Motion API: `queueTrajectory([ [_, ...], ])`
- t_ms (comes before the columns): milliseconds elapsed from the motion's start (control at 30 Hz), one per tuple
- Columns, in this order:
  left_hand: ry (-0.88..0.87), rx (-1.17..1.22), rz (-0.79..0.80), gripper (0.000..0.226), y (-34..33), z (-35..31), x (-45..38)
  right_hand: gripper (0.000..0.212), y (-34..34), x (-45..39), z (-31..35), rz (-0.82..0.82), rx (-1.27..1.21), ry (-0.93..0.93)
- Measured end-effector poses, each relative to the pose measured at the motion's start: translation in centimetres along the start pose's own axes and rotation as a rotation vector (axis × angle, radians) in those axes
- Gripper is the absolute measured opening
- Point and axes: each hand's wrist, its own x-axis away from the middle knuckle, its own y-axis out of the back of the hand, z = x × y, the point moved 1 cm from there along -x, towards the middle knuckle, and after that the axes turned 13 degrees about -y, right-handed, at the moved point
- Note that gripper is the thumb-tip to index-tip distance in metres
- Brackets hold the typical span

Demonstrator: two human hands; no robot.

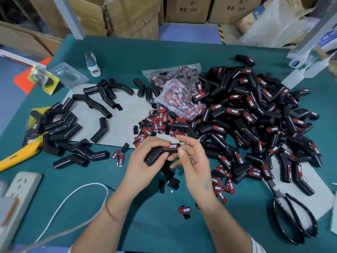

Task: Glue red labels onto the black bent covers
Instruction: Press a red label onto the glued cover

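My left hand (145,161) grips a black bent cover (156,155) above the green table, with a red label (171,147) lying on the cover's right arm under my left thumb. My right hand (193,157) hovers just right of the cover, fingers loosely spread, holding nothing; its fingertips are close to the label's end. Loose red labels (156,123) lie scattered behind my hands. Plain black covers (63,123) lie at the left. A big heap of labelled covers (255,121) fills the right.
A plastic bag of labels (178,95) sits mid-table. A glue bottle (92,63) stands at the back left. Black scissors (291,216) lie at the right front, a yellow knife (16,156) and a white power strip (20,190) at the left. Cardboard boxes (127,15) line the back.
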Motion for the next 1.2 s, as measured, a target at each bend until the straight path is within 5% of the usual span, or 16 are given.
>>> queueTrajectory([
  [600,-0.098,-0.084,-0.053,0.019,-0.1,-0.34,0.03,0.043,-0.27,0.69,-0.6,-0.072,0.435,0.157],
  [800,-0.075,0.001,-0.055,0.009,-0.05,-0.09,-0.02,0.048,-0.21,0.63,-0.6,-0.093,0.461,0.148],
  [1033,0.187,0.397,-0.062,0.034,-0.19,-0.14,-0.06,0.052,-0.37,0.64,-0.43,-0.164,0.364,0.188],
  [1200,0.126,0.337,-0.05,0.025,-0.1,0.16,-0.04,0.04,-0.05,0.42,-0.63,-0.144,0.269,0.179],
])
